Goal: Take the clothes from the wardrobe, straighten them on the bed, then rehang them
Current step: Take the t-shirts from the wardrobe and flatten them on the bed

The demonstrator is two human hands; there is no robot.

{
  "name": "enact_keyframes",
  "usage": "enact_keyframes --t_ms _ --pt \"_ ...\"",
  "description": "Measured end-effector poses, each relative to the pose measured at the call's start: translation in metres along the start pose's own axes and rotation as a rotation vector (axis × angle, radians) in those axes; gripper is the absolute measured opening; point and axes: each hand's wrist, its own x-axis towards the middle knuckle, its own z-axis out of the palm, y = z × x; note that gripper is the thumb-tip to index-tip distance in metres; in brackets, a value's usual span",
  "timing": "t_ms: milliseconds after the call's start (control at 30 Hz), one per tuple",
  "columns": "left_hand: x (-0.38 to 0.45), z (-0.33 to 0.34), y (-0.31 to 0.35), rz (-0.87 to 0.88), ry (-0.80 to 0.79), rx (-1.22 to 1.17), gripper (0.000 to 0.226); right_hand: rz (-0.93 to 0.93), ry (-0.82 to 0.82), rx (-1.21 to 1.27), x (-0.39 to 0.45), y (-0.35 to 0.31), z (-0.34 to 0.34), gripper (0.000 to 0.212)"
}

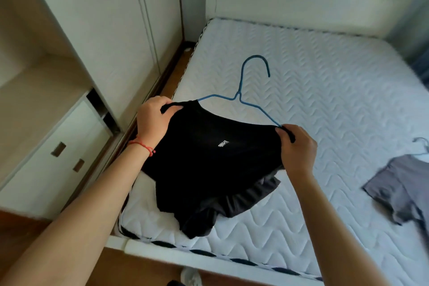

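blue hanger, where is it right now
In the head view the blue hanger sits mid-frame over the mattress, its arms inside the black shirt held between the left hand and right hand.

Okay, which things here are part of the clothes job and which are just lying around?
Part of the job:
black shirt, gripped by left hand and right hand
blue hanger
grey shirt on its own hanger
bed
wardrobe

Just there:
shoe on the floor
drawers
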Motion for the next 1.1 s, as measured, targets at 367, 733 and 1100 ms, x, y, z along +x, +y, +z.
enact_keyframes --t_ms 367,733,1100 --pt "-0.079 0.010 0.227 0.256 -0.156 -0.182 0.015 0.001 0.300 -0.024 -0.060 0.062 -0.243 0.016" --pt "-0.160 0.088 0.406 0.401 -0.368 -0.374 0.013 0.087 0.562 -0.118 -0.110 0.149 -0.443 0.014" --pt "-0.169 0.246 0.456 0.303 -0.553 -0.427 0.011 0.216 0.538 -0.258 -0.046 0.253 -0.490 0.014"
